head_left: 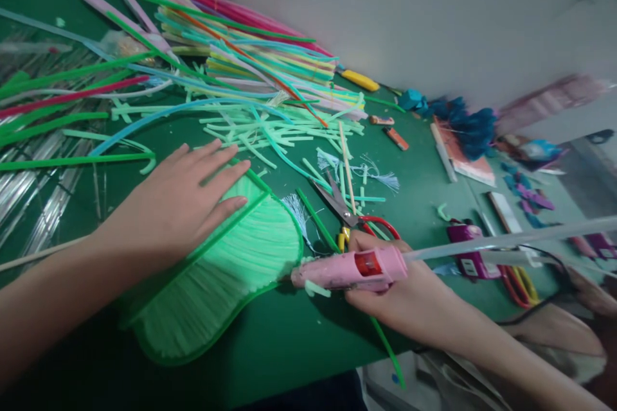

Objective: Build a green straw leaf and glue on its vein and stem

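Note:
My left hand lies flat, fingers stretched out, on the straight upper edge of a light-green, curved, fan-like piece rimmed in darker green chenille stem. A pink hot glue gun is gripped in my right hand, its tip at the right-hand rim of the piece; I cannot tell if it touches. From the gun's back a long translucent glue stick sticks out. Just beyond the gun lie scissors with red handles, blades parted. A pale-blue tassel rests near the piece's rim.
Bundles of coloured chenille stems and cut mint pieces cover the back. Clear plastic wrappers lie left. An orange lighter, a purple box and dark-blue tufts are at right. Another person's arm shows lower right.

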Tool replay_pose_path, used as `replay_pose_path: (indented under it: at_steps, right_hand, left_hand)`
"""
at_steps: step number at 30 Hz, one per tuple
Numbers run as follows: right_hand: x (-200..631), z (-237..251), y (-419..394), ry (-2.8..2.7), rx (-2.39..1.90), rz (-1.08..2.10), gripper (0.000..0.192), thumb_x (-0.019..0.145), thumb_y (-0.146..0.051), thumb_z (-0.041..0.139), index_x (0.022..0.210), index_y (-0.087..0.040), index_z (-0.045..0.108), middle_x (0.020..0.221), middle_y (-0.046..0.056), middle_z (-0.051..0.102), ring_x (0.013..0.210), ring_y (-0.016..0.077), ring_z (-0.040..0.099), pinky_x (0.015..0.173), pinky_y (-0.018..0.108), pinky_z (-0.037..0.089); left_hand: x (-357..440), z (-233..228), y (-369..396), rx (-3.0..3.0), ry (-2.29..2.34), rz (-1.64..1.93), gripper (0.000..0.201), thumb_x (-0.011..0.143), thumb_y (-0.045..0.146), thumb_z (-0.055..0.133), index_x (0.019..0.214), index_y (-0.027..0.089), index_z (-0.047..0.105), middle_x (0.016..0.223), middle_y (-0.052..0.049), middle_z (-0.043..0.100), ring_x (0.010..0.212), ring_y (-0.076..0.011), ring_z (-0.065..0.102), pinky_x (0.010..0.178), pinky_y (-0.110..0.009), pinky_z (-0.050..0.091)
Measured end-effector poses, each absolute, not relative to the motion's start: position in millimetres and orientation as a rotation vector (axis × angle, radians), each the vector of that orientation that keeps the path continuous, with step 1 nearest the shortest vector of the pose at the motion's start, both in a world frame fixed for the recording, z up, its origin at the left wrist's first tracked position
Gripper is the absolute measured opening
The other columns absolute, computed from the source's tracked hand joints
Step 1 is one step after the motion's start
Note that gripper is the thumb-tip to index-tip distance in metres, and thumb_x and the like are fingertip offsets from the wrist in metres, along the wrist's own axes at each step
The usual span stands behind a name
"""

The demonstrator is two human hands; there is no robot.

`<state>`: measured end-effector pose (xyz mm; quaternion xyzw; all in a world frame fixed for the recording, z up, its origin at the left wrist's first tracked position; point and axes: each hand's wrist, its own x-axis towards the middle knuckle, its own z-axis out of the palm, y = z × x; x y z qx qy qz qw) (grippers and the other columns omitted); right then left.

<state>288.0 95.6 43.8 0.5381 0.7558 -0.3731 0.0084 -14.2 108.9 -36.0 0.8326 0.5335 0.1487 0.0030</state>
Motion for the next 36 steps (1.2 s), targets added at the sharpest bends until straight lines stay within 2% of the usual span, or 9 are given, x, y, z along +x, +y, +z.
replay_pose_path:
  at_steps: [6,10,15,24,27,33,36]
  right_hand:
    - [288.2,45.1,95.7,2.391,1.670,-1.137,0.021,0.066,-0.012,0.053,0.072,-0.025,0.037,0.062,-0.005,0.051,0.055,0.0119,0.046,0.049,0.025,0.031]
    - [290.1,44.3,96.2,2.369,1.671,-1.116,0.020,0.067,-0.013,0.052,0.072,-0.025,0.037,0.062,-0.006,0.048,0.054,0.0120,0.046,0.049,0.025,0.030]
    - [292.6,42.4,95.6,2.412,1.655,-1.054,0.021,0.066,-0.014,0.051,0.071,-0.026,0.034,0.061,-0.006,0.043,0.053,0.0124,0.043,0.049,0.027,0.028]
    - [297.3,42.6,96.5,2.412,1.707,-1.096,0.020,0.070,-0.016,0.053,0.070,-0.025,0.036,0.059,-0.008,0.042,0.051,0.0109,0.042,0.048,0.025,0.029]
    - [299.5,42.5,96.8,2.405,1.728,-1.083,0.018,0.071,-0.017,0.055,0.070,-0.025,0.039,0.059,-0.007,0.045,0.052,0.0111,0.045,0.049,0.024,0.033]
    - [301.4,45.5,99.2,2.433,1.689,-1.001,0.008,0.074,-0.017,0.057,0.073,-0.024,0.053,0.063,-0.002,0.061,0.058,0.0156,0.057,0.054,0.026,0.044]
    - [301.6,48.1,101.0,2.460,1.650,-0.991,0.007,0.076,-0.017,0.059,0.078,-0.024,0.060,0.067,0.000,0.066,0.064,0.0178,0.062,0.060,0.027,0.050]
  left_hand:
    - [-14.0,-33.8,109.2,2.491,1.690,0.425,0.065,0.101,0.059,0.016,0.146,0.025,0.049,0.157,-0.006,0.047,0.150,-0.0271,0.033,0.123,-0.052,0.026]
    - [-13.6,-34.2,109.3,2.507,1.698,0.436,0.066,0.101,0.057,0.015,0.145,0.022,0.051,0.156,-0.007,0.048,0.149,-0.0281,0.034,0.122,-0.054,0.027]
    - [-12.8,-33.5,109.3,2.433,1.702,0.440,0.068,0.098,0.062,0.017,0.146,0.026,0.050,0.158,-0.004,0.046,0.151,-0.0249,0.032,0.126,-0.049,0.022]
    - [-14.1,-36.1,109.5,2.537,1.684,0.450,0.067,0.101,0.059,0.015,0.144,0.023,0.051,0.154,-0.008,0.050,0.148,-0.0290,0.037,0.120,-0.056,0.031]
    - [-14.6,-37.2,109.6,2.557,1.678,0.468,0.065,0.102,0.057,0.017,0.144,0.022,0.051,0.154,-0.009,0.050,0.147,-0.0299,0.038,0.118,-0.057,0.032]
    - [-14.7,-38.1,109.4,2.451,1.693,0.466,0.067,0.098,0.063,0.018,0.147,0.028,0.048,0.158,-0.003,0.045,0.151,-0.0243,0.031,0.126,-0.048,0.020]
    - [-14.4,-38.1,109.1,2.512,1.687,0.471,0.064,0.101,0.058,0.019,0.146,0.025,0.048,0.157,-0.005,0.047,0.150,-0.0266,0.033,0.123,-0.054,0.026]
